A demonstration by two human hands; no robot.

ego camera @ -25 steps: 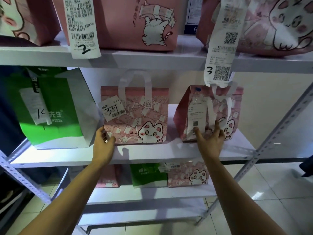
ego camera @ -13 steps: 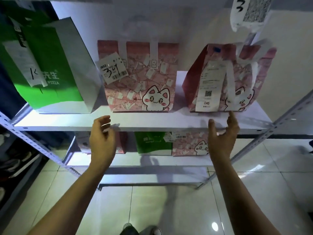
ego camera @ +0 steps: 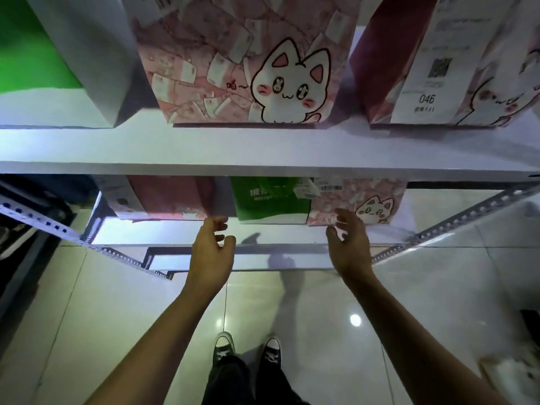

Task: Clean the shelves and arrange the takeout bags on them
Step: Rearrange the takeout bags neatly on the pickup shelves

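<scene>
A white shelf board (ego camera: 263, 147) carries a green and white bag (ego camera: 43, 54), a pink cat-print bag (ego camera: 248, 62) and a second pink bag with a receipt marked 046 (ego camera: 432, 62). On the lower shelf (ego camera: 163, 232) stand a dark pink bag (ego camera: 169, 197), a small green bag (ego camera: 271, 200) and a small pink cat bag (ego camera: 365, 200). My left hand (ego camera: 213, 252) hangs in front of the lower shelf, fingers loosely curled, holding nothing. My right hand (ego camera: 347, 244) is just before the small pink cat bag, fingers relaxed and empty.
Perforated grey metal uprights (ego camera: 455, 223) frame the rack on the right and on the left (ego camera: 58, 229). A still lower shelf board (ego camera: 263, 260) shows beneath. My shoes (ego camera: 248, 349) stand on glossy floor tiles (ego camera: 117, 317).
Both hands have come off the middle shelf's bags and dropped to the lower shelf level. The view has tilted down, so the top shelf is out of sight.
</scene>
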